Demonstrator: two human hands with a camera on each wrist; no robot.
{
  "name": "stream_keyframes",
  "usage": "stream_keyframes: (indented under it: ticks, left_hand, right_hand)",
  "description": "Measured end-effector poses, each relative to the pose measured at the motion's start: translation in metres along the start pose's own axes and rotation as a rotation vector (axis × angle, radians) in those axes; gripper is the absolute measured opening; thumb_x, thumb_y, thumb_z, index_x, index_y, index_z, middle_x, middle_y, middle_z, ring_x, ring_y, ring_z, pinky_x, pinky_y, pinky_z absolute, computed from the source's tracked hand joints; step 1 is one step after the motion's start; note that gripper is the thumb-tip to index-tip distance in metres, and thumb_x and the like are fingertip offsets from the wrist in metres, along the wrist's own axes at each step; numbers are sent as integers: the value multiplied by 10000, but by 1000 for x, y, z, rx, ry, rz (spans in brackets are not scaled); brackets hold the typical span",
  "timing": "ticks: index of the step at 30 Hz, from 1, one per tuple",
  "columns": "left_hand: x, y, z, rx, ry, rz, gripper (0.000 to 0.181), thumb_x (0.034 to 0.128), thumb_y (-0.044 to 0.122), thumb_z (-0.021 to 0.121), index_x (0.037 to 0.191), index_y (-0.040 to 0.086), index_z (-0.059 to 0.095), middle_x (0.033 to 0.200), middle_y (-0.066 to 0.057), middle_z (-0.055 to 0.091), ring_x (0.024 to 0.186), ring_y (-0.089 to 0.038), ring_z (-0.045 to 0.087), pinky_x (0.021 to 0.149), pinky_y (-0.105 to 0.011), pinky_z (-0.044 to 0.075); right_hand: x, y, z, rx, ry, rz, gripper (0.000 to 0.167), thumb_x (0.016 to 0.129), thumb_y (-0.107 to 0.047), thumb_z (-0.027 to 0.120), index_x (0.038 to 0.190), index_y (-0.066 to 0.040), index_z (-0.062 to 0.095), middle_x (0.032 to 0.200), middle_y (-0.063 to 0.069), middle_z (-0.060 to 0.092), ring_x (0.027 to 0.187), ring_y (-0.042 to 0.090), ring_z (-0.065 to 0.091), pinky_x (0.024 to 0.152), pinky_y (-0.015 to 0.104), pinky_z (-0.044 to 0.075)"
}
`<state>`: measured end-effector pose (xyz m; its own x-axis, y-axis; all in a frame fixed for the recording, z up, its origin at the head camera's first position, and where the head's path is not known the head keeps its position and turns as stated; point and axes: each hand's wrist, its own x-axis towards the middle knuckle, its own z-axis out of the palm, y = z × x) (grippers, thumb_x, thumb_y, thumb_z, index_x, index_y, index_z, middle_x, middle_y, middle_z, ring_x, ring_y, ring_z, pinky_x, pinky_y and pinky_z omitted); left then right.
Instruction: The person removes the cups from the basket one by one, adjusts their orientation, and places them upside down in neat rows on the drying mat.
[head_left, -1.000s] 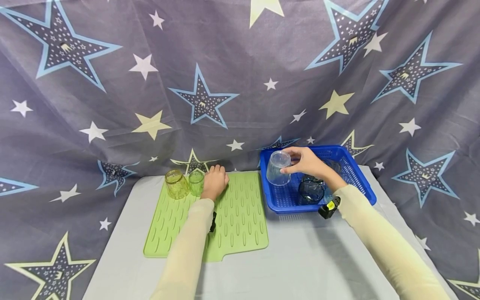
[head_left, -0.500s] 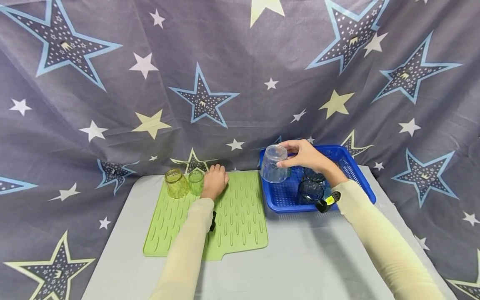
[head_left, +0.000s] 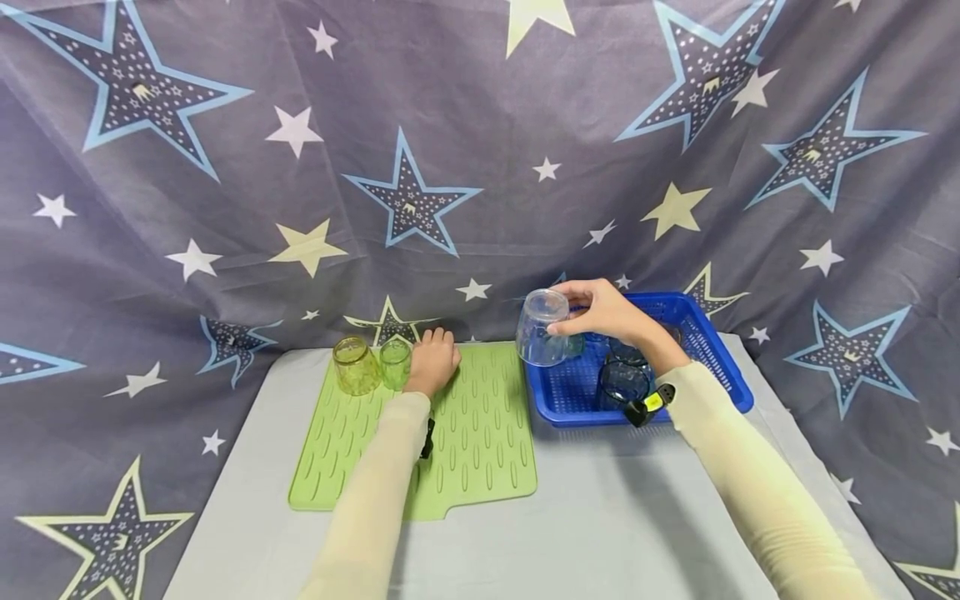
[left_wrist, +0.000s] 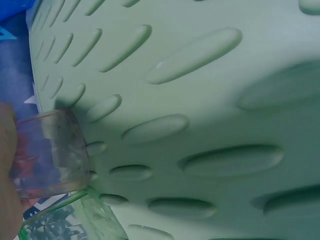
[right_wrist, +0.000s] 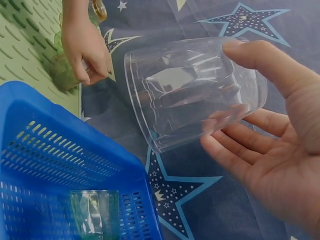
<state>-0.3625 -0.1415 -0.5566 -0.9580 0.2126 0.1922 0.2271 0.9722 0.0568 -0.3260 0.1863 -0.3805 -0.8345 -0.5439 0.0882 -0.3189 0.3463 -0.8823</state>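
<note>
back: grey-purple cloth (head_left: 487, 100) (star-printed, lightly creased) | sides: same cloth | below: pale table (head_left: 585, 517)

head: high, forward-down; left wrist: close; right wrist: close; shared: mat (head_left: 487, 417)

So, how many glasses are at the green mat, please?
3: yellow glass at far left, green glass beside it, clear glass at the left hand. The left arm may hide more.
</note>
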Motion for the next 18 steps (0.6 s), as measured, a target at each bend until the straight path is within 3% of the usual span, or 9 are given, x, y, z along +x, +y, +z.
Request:
stream_keyframes:
  ticks: [7,10,14,18]
  left_hand:
    - [3,-2,-12,-58,-127,12,312,1059,247,446,1221,17,581,1289,-205,567,1200,-400,509,1005,-601,474]
    - [4,-4,-16,-67,-154,16,337,1057,277,442,1244,35,583,1327,-203,562,1240,-405,498,1073,-623,416]
    - [6,-4,-21,-75,-139,20,375,1057,325,463,1300,70,591,1349,-184,568,1278,-393,495,1130,-641,352]
    - [11,1,-31,-96,-38,44,407,1063,380,444,1323,108,598,1349,-151,582,1296,-363,506,1142,-606,350]
  right_hand:
    - [3,2,2,5,7,2,571,803,-89,850,1333,-40,644,1219,177,703,1019,154,699,881,255,586]
    - [4,2,3,5,10,8,564,802,-90,853,1326,-48,649,1216,169,705,1030,178,699,884,257,586]
    - [4,2,5,1,15,17,567,802,-94,852,1329,-51,648,1218,162,703,1058,216,689,897,247,576]
    - [4,2,6,-5,25,18,574,802,-88,849,1336,-37,642,1215,172,702,1066,231,686,901,245,572]
